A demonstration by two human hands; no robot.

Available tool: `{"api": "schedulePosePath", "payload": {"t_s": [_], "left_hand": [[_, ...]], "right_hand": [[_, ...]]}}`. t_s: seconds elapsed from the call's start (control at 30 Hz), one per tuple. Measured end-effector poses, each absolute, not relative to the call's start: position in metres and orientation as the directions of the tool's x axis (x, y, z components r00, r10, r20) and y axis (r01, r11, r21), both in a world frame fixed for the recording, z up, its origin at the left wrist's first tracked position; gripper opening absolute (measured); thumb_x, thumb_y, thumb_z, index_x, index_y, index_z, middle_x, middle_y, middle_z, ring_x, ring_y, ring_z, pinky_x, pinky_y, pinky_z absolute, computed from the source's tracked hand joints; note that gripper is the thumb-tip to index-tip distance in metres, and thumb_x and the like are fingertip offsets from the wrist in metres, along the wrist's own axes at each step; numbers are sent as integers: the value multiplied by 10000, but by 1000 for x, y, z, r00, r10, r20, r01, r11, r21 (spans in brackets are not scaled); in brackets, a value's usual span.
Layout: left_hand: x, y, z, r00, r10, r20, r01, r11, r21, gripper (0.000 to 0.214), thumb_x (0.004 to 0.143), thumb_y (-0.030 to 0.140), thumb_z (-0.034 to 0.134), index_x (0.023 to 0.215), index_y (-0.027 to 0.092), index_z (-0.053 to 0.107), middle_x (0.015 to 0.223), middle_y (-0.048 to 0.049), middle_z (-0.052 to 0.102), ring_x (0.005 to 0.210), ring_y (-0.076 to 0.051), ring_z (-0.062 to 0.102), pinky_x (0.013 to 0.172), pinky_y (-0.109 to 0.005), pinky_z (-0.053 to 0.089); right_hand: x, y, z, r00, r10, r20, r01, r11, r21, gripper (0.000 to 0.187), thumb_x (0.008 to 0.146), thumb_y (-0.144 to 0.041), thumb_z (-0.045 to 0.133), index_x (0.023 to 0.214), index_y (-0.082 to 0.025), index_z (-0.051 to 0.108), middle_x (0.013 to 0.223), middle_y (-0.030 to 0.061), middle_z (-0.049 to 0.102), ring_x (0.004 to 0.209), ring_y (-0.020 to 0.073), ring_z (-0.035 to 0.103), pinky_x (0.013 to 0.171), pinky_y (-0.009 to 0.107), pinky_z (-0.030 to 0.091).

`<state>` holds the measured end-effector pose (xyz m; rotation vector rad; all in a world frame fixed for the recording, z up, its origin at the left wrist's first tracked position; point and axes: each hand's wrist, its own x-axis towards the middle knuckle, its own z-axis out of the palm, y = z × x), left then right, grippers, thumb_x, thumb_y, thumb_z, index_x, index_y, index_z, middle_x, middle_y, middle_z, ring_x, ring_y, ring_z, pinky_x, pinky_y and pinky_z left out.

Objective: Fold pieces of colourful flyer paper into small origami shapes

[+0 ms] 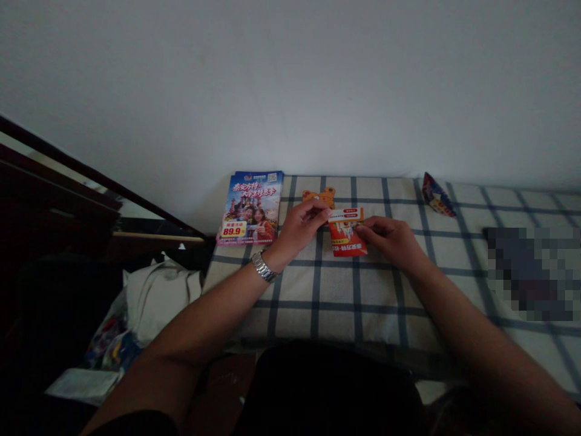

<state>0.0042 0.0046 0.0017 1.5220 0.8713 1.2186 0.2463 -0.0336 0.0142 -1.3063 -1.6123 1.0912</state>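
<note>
A folded leaflet (347,236), orange-red with a white strip along its top, is held between my two hands just over the checked cloth. My left hand (303,225), with a metal watch on its wrist, pinches the leaflet's upper left corner. On the other side, my right hand (385,237) grips its right edge between thumb and fingers. An orange bear-shaped picture (323,195) on the cloth lies just behind my left hand, partly covered by it. To the left rests a stack of blue and pink printed flyers (252,209).
A checked cloth (295,309) covers the surface against a white wall. Toward the back right stands a folded paper piece (438,195). A pixelated dark object (531,272) lies at the right. White bags (158,297) sit lower left, near a dark wooden rail (91,175).
</note>
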Motion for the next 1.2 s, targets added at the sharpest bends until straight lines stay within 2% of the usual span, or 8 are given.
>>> {"api": "schedulePosePath", "payload": {"t_s": [0.17,0.3,0.43,0.63,0.93,1.2], "left_hand": [[4,6,-2,218,935,281,-1,-287,958,284,952,472,766,888,204,699,913,-23,721,872,-178,664,821,-314,551],[3,7,-1,298,914,274,63,-305,950,287,965,477,741,943,192,711,971,-40,736,917,-182,677,862,-317,549],[3,5,2,377,891,254,104,-313,944,338,981,528,726,961,192,741,953,-48,753,865,-179,679,795,-301,548],[2,4,4,344,897,278,137,-341,930,356,982,560,724,934,211,772,913,-35,780,822,-179,692,752,-297,547],[1,8,-2,304,924,234,54,-262,964,357,968,544,762,1061,205,819,1072,-74,821,965,-213,755,870,-344,600],[2,8,-7,305,937,171,-37,-168,985,415,919,588,802,1043,191,801,1031,-82,807,860,-193,743,781,-328,628]], "right_hand": [[246,-34,14,-210,978,19,297,82,-951,406,882,-611,789,903,-206,806,885,73,827,762,224,749,701,342,609],[247,-34,14,-226,974,1,330,77,-941,396,891,-600,779,888,-204,798,845,65,820,722,216,731,646,327,583],[248,-34,13,-255,967,-3,354,90,-931,372,912,-579,764,888,-209,792,816,53,811,697,206,717,613,313,558],[248,-34,13,-266,964,-7,341,87,-936,395,908,-606,760,905,-213,804,848,63,824,722,220,734,635,329,585],[249,-33,16,-183,983,25,337,87,-937,426,866,-642,789,886,-217,813,863,72,829,732,231,744,656,344,612],[248,-32,18,-129,991,42,319,81,-944,430,842,-653,806,871,-224,802,861,69,826,740,226,739,668,342,619]]}}
